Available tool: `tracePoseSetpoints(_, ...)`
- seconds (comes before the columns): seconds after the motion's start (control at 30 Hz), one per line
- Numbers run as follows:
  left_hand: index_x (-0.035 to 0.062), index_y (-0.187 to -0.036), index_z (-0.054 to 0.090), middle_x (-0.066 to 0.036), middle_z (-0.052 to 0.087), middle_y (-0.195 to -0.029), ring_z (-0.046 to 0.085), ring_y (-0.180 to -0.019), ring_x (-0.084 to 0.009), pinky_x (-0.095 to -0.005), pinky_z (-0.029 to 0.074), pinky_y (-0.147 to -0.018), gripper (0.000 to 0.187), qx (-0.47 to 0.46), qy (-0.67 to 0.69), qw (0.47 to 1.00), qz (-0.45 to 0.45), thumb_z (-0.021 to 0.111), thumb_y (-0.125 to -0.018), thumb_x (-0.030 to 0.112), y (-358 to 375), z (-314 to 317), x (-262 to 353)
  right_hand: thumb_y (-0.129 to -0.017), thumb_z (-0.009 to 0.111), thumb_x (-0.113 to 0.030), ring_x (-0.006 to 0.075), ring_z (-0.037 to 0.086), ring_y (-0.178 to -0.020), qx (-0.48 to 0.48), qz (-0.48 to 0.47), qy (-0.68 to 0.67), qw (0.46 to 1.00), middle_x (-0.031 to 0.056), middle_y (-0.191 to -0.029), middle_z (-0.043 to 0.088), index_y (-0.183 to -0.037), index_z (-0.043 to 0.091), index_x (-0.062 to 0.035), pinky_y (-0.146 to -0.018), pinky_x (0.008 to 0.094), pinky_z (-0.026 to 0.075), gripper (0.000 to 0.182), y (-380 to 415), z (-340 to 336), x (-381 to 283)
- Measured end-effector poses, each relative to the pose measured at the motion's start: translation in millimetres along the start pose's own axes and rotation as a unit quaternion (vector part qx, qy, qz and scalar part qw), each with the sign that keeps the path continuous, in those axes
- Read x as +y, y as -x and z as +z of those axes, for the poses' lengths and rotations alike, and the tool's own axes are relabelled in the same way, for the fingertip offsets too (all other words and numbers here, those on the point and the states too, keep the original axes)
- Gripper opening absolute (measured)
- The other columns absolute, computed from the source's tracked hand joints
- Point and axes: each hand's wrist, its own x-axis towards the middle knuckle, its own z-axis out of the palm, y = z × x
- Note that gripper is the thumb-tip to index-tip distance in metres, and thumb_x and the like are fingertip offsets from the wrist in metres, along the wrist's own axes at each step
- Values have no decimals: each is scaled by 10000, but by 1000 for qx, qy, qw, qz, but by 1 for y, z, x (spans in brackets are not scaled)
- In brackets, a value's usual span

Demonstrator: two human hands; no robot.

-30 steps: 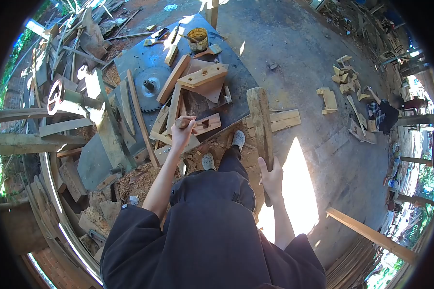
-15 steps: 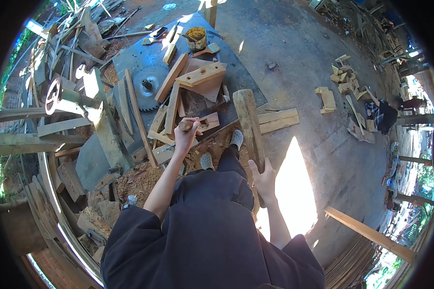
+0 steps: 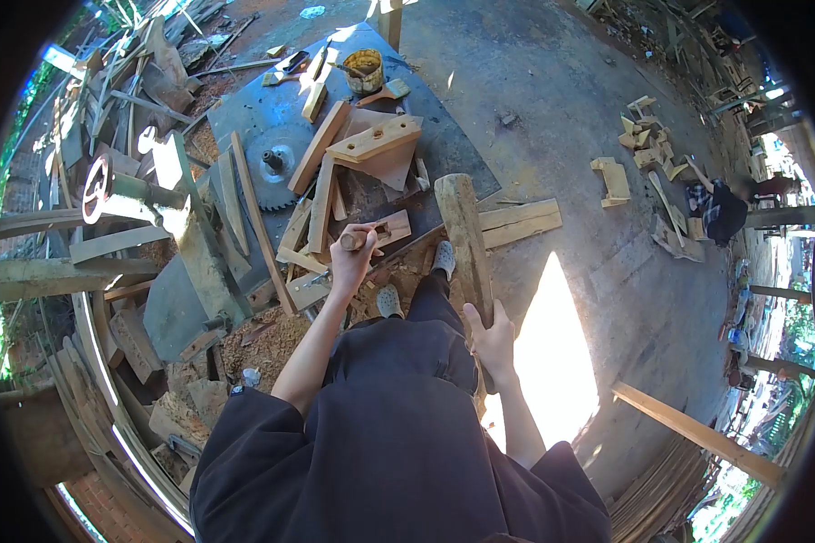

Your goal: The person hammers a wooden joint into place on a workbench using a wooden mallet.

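My left hand [image 3: 351,258] is closed round the wooden handle [image 3: 353,241] of a tool, whose working end is mostly hidden by the hand. It is at the left end of a small wooden piece [image 3: 396,226] with a dark hole cut in it. My right hand [image 3: 492,340] grips the lower part of a long, thick wooden mallet [image 3: 463,222], its wide end pointing away from me. Beyond my left hand, a board with several holes [image 3: 376,138] rests on other wooden pieces.
A metal table [image 3: 462,149] bears a round saw blade [image 3: 273,160], a yellow bucket [image 3: 364,72] and a brush [image 3: 391,90]. A handwheel [image 3: 98,188] stands at the left. Another person [image 3: 724,213] is at the far right, near wooden pieces.
The wide end of the mallet has shifted slightly down and left. Both hands keep their hold, and the view has moved a little.
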Motion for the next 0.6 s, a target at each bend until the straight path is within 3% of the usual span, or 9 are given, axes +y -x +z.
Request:
tracePoseSetpoints(0.13, -10, -1135, 704, -131, 791, -1244, 799, -762, -164, -267, 569, -656, 124, -30, -61, 997, -20, 685, -1074, 97, 0, -4, 6, -1024, 764, -483, 209, 711, -584, 3, -35, 0, 999, 134, -729, 716, -1105, 675, 12, -561, 363, 537, 510, -5, 7, 16)
tracePoseSetpoints(0.2, -29, -1116, 725, -99, 794, -1031, 761, -736, -136, -277, 601, -666, 179, -25, -51, 998, -17, 738, -1046, 136, 1, -2, 9, -1025, 763, -485, 207, 707, -572, -6, -26, -1, 1000, 129, -721, 713, -1105, 674, 11, -549, 363, 535, 510, -3, 7, 6)
tracePoseSetpoints(0.33, -14, -1126, 726, -83, 793, -978, 770, -741, -135, -276, 594, -668, 172, -21, -57, 998, -6, 740, -1047, 138, 2, 1, 9, -1021, 767, -485, 201, 701, -546, -28, -8, 1, 1000, 124, -708, 715, -1105, 674, 4, -530, 357, 535, 505, -2, 5, -3)
tracePoseSetpoints(0.43, 14, -1092, 741, -106, 801, -1012, 790, -749, -188, -326, 592, -681, 198, -41, -80, 996, 4, 773, -1016, 193, -4, 3, 11, -1017, 776, -480, 195, 690, -526, -33, -10, 2, 999, 116, -687, 707, -1106, 672, -1, -525, 351, 536, 498, -3, 6, -2)
tracePoseSetpoints(0.5, 33, -1040, 750, -131, 801, -1068, 799, -821, -257, -380, 593, -737, 243, -49, -296, 953, 33, 802, -971, 260, -10, 8, 22, -1016, 781, -462, 195, 693, -533, -39, -1, 9, 999, 120, -705, 714, -1111, 672, 1, -523, 349, 536, 486, -3, 5, -6)
tracePoseSetpoints(0.53, 33, -1040, 750, -131, 801, -1068, 799, -821, -257, -380, 593, -737, 243, -47, -295, 954, 34, 802, -971, 260, -13, 11, 28, -1014, 787, -445, 195, 696, -540, -45, 7, 17, 999, 125, -723, 722, -1116, 671, 3, -521, 347, 535, 473, -4, 4, -8)
tracePoseSetpoints(0.6, 55, -998, 757, -127, 793, -1004, 765, -843, -316, -414, 586, -785, 255, -17, -473, 851, 228, 804, -940, 299, -18, 21, 35, -1012, 791, -427, 195, 703, -556, -41, -10, 2, 999, 133, -755, 736, -1127, 673, 6, -524, 347, 538, 463, -7, 7, -1)
